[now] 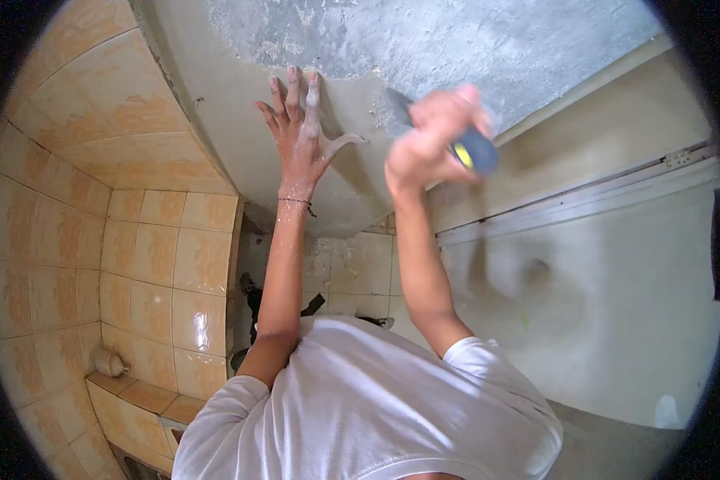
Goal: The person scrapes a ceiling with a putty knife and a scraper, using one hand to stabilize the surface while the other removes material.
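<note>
My left hand lies with its fingers spread on the smooth grey-green part of the wall, just below the edge of a rough, bluish-grey bare patch. White dust covers its fingers and thumb. To the right, my right hand is wrapped round the dark handle of a scraper with a yellow mark. The hand and tool are blurred by motion. The scraper's dark blade points left, close to the rough patch's lower edge; whether it touches the wall is unclear.
Glossy beige and orange tiles line the left side, with a round object on a tiled ledge. A pale door with a frame stands at the right. Dusty floor tiles and dark items show below.
</note>
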A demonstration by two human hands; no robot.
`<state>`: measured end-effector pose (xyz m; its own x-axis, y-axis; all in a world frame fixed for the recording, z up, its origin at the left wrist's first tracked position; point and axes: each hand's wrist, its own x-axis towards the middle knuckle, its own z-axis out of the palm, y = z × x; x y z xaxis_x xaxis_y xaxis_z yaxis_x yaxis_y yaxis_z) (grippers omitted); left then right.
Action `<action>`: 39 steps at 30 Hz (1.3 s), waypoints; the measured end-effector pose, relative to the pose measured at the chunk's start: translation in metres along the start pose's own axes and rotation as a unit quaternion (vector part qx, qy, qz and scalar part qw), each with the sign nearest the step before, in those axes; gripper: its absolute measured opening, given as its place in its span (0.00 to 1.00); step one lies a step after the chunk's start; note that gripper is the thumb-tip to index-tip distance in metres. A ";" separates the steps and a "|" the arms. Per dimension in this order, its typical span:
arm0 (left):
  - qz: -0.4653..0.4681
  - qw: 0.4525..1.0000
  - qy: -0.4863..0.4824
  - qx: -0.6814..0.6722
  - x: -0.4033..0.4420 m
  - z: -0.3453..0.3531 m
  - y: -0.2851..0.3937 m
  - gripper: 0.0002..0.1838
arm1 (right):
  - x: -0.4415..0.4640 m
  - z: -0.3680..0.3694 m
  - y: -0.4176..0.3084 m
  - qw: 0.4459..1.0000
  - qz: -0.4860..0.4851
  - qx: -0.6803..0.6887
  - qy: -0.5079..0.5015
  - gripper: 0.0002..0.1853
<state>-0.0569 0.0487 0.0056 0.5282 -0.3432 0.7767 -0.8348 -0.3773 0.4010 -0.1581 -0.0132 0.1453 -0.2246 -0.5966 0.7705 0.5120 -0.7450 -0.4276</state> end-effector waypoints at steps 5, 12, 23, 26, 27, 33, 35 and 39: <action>-0.006 1.000 0.015 -0.006 0.003 0.003 0.001 0.69 | 0.005 -0.014 -0.012 0.978 0.076 0.193 -0.015 0.22; 0.003 1.000 0.007 -0.007 -0.002 0.000 0.004 0.71 | 0.007 -0.011 -0.011 0.992 0.056 0.112 0.000 0.21; 0.007 1.000 0.013 -0.007 0.003 -0.001 0.002 0.72 | 0.010 0.005 -0.008 0.993 -0.023 0.115 -0.005 0.21; 0.000 1.000 0.000 -0.011 0.001 -0.002 0.004 0.72 | 0.010 0.001 -0.002 0.996 -0.070 -0.024 -0.050 0.22; 0.002 1.000 0.003 -0.009 0.003 -0.002 0.003 0.73 | 0.012 0.001 -0.004 0.999 -0.024 0.023 -0.026 0.23; -0.007 0.999 0.010 -0.032 0.000 -0.001 0.003 0.69 | 0.002 -0.005 0.009 0.998 0.003 -0.020 -0.053 0.22; -0.004 0.999 0.008 -0.038 -0.001 -0.001 0.005 0.69 | -0.010 -0.006 0.012 0.991 0.129 0.021 -0.040 0.23; 0.005 1.000 0.014 -0.018 0.004 -0.001 -0.002 0.69 | 0.003 -0.011 -0.041 0.979 0.089 0.180 -0.020 0.24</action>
<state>-0.0537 0.0486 0.0082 0.5163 -0.3224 0.7934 -0.8448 -0.3434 0.4102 -0.1888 0.0125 0.1605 -0.0761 -0.6902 0.7196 0.8010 -0.4721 -0.3681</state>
